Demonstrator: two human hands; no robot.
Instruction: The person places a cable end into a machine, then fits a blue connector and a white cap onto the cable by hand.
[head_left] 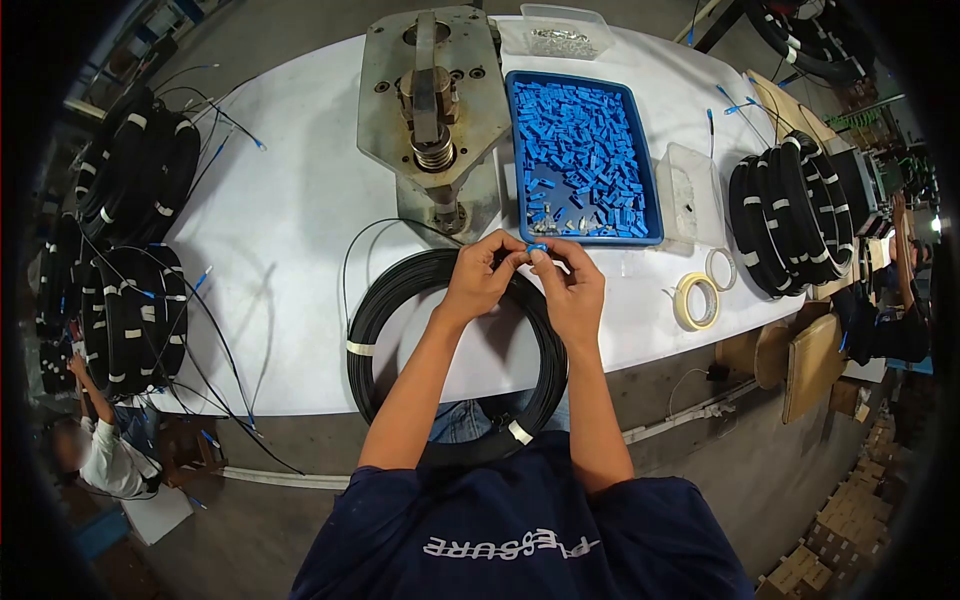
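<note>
Close together at the front of the blue tray, my two hands meet around a small blue fibre connector [537,247]. My right hand [574,292] is closed, pinching the connector between thumb and fingers. Fingers of my left hand [482,276] are closed too, right beside the connector. A thin black cable [375,226] loops up from the coil and runs into my left hand; its end is hidden by the fingers. Below my forearms lies the black cable coil [362,310], bound with white tape and overhanging the table's front edge.
A metal hand press [385,110] stands behind my hands. The blue tray [655,200] holds many blue connector parts. Clear boxes [690,165], tape rolls [697,301] and taped cable coils [790,215] are at right. More coils [135,320] stand left, near another person [115,455].
</note>
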